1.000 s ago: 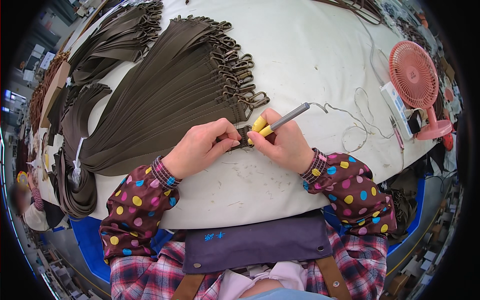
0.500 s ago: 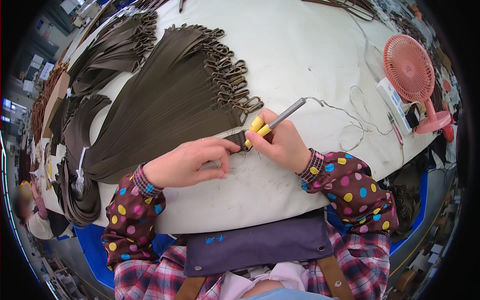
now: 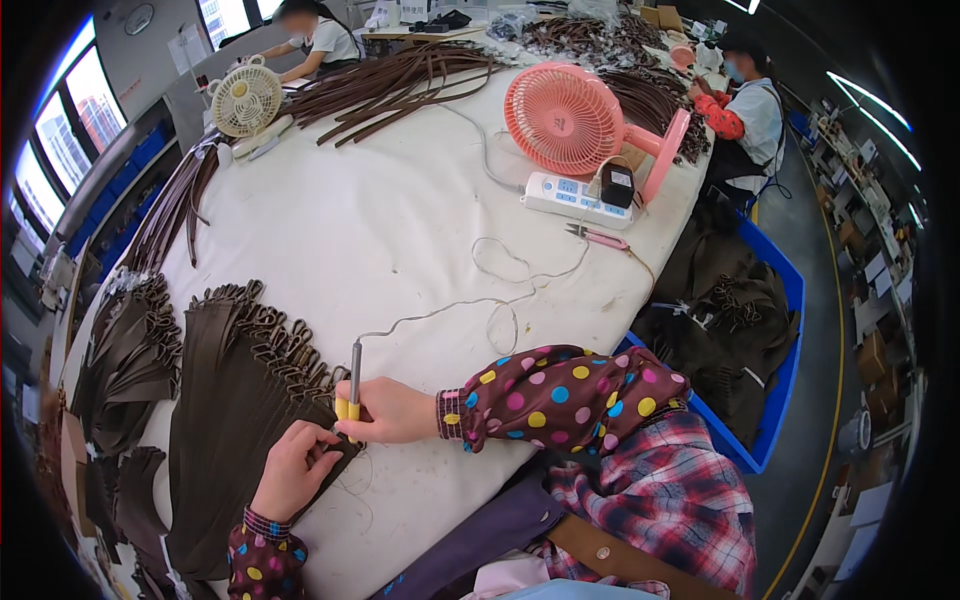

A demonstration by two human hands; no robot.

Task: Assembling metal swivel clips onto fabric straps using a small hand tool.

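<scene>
My right hand [image 3: 395, 411] is closed round a corded pen-shaped tool [image 3: 356, 372] with a grey barrel and yellow parts at the fingers. The tool stands nearly upright, its tip low beside the end of a dark brown webbing strap [image 3: 345, 460]. My left hand [image 3: 290, 470] has its fingers bent and pressed onto that strap end, close to the right thumb. Under and left of it fans a thick bundle of brown straps [image 3: 225, 420], with metal snap hooks [image 3: 285, 345] along its far edge. The tool's tip is partly hidden by my fingers.
A pink fan [image 3: 562, 118] stands beyond a white power strip [image 3: 575, 200]. Pink-handled snips [image 3: 600, 237] lie near the tool's thin cord [image 3: 430, 318]. A blue bin [image 3: 785, 330] of straps is at the right. Two people work at the far side, one near a cream fan [image 3: 246, 102].
The view has swung up and to the right, bringing the far table, fans and co-workers into sight. My hands stay together at the strap end, and the tool now stands more upright.
</scene>
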